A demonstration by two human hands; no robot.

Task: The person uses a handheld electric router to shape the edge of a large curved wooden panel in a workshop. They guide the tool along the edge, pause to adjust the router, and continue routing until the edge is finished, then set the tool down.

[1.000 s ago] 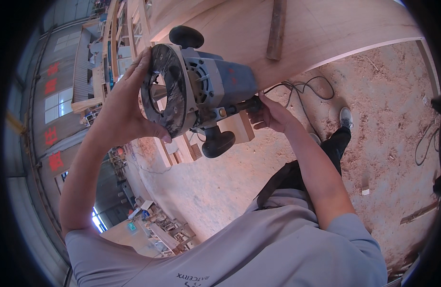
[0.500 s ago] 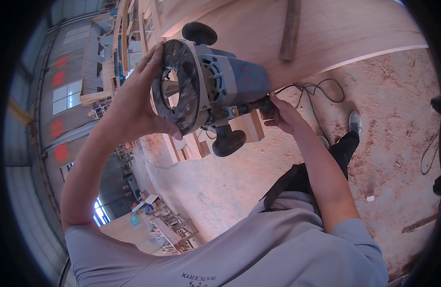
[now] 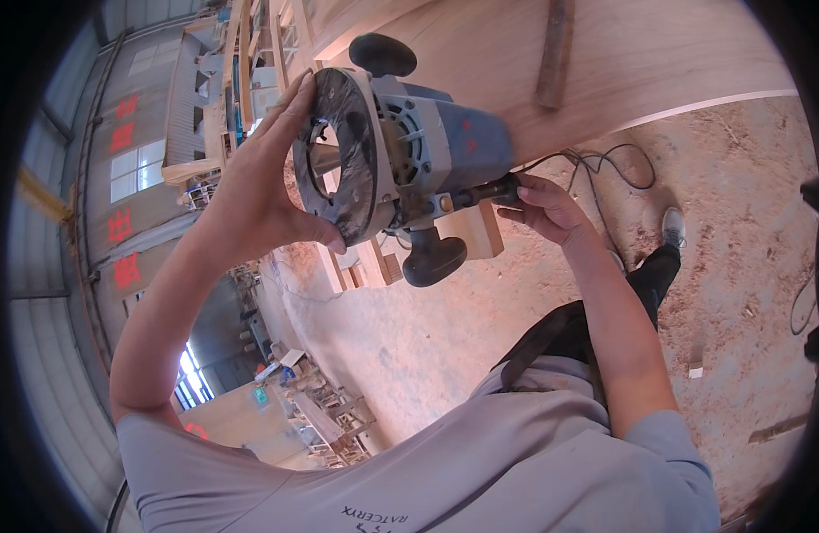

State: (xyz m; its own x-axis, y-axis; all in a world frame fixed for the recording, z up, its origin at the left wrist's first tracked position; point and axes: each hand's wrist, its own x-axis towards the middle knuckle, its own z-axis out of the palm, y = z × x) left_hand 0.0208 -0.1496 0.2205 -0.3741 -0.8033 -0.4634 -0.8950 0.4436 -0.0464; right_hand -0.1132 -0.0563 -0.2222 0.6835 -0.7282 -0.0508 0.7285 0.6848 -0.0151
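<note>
A blue and grey plunge router [image 3: 471,142] lies on its side, its round dark base plate [image 3: 360,169] toward the left. My left hand [image 3: 272,182] grips the rim of that plate, fingers along the far edge and thumb on the near edge. Two black ball-shaped handles stick out, one handle [image 3: 383,55] on the far side and the other handle [image 3: 434,258] on the near side. With its fingers and thumb, my right hand [image 3: 551,209] pinches the black knob [image 3: 505,188] at the end of the router's side rod. The base's opening shows no bit clearly.
Beyond the router stretches a wooden board [image 3: 676,53] with a dark bar [image 3: 556,58] on it. A black cord [image 3: 644,169] loops over the dusty floor [image 3: 720,293]. Wooden pieces [image 3: 476,233] stand under the router. Timber frames [image 3: 249,62] are at the far left.
The router and both hands sit slightly farther right in view. My right hand's fingers have shifted at the knob, with the hand turned a little. The left hand keeps its grip on the base plate.
</note>
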